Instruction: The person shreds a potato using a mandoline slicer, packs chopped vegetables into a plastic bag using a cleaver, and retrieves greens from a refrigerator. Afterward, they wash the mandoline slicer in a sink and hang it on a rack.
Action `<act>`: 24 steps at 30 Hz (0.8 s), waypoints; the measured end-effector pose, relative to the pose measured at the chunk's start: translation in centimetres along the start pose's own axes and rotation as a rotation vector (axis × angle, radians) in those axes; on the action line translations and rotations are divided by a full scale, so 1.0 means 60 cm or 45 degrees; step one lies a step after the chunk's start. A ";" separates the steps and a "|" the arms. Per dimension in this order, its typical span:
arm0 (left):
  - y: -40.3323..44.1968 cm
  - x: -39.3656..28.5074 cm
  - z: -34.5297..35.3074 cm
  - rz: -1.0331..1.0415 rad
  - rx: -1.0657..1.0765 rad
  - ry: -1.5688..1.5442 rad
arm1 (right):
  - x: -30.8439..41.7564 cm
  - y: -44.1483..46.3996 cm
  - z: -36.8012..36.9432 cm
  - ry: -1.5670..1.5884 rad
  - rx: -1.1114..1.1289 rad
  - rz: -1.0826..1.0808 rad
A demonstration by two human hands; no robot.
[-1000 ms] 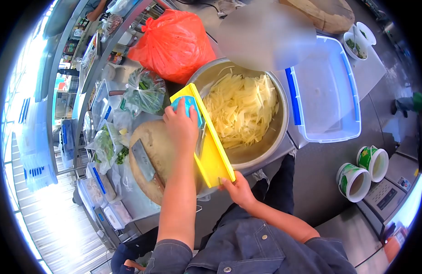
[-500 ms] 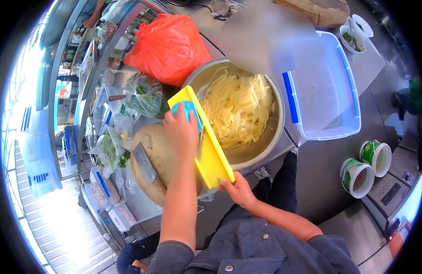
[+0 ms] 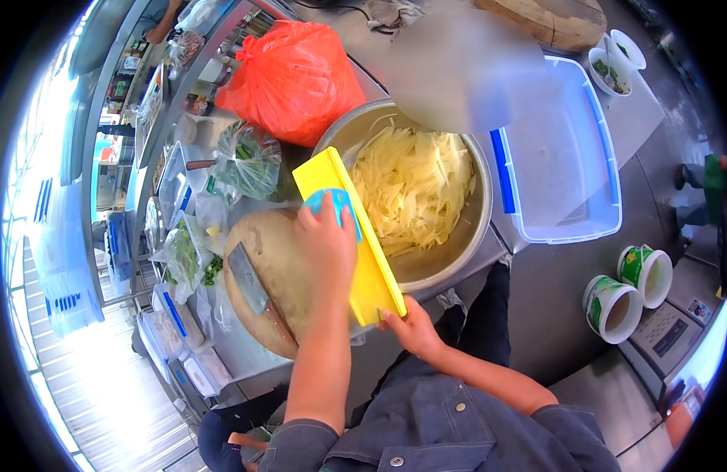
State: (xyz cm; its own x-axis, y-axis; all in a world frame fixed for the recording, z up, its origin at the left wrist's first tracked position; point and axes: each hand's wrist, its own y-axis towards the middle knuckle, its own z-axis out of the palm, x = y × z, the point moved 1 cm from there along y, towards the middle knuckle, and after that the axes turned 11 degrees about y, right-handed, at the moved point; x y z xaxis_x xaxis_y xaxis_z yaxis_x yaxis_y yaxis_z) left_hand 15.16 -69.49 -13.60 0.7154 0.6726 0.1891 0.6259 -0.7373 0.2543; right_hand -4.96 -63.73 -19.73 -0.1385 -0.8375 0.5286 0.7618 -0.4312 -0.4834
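l hand [image 3: 328,245] curled over blue grip [image 3: 337,198] atop yellow slicer [image 3: 373,275], r hand [image 3: 414,326] clasped round its near end; slicer slants at left side of bowl [image 3: 469,236] w/ pale shreds [image 3: 414,189], board [image 3: 288,244] w/ cleaver [image 3: 248,279] further left

At your left, you can see a full red plastic bag [image 3: 296,82], and just beside it a clear bag of green leaves [image 3: 249,161]. Nearer to you there is a round chopping board [image 3: 283,245], on which a cleaver [image 3: 248,279] is lying flat. At your right, a clear plastic box [image 3: 560,193] is placed at the edge of the surface [image 3: 634,126]. Farther away are a white bowl [image 3: 615,91], which contains chopped greens, and a thick wooden slab [image 3: 556,22]. Two white buckets [image 3: 598,297] with green labels stand side by side.
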 end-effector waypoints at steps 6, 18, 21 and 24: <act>0.045 0.037 -0.031 -0.074 -0.032 -0.208 | -0.010 0.001 -0.008 -0.003 -0.030 0.018; -0.167 0.112 -0.084 -1.192 0.189 -2.426 | -0.014 0.011 -0.011 0.036 -0.023 0.051; -0.168 0.129 -0.100 -1.185 0.138 -2.839 | -0.001 0.010 -0.008 -0.004 -0.007 0.084; -0.191 0.151 -0.093 -1.188 0.049 -2.956 | 0.008 -0.001 -0.006 -0.040 0.001 0.122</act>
State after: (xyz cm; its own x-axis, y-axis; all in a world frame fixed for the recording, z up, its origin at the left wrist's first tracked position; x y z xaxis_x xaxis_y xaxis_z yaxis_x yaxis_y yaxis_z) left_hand 12.76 -54.60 -9.51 -0.5604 -0.3910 -0.7301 0.8060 -0.4601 -0.3723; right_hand -5.29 -64.23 -19.72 -0.0454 -0.8639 0.5016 0.7710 -0.3495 -0.5323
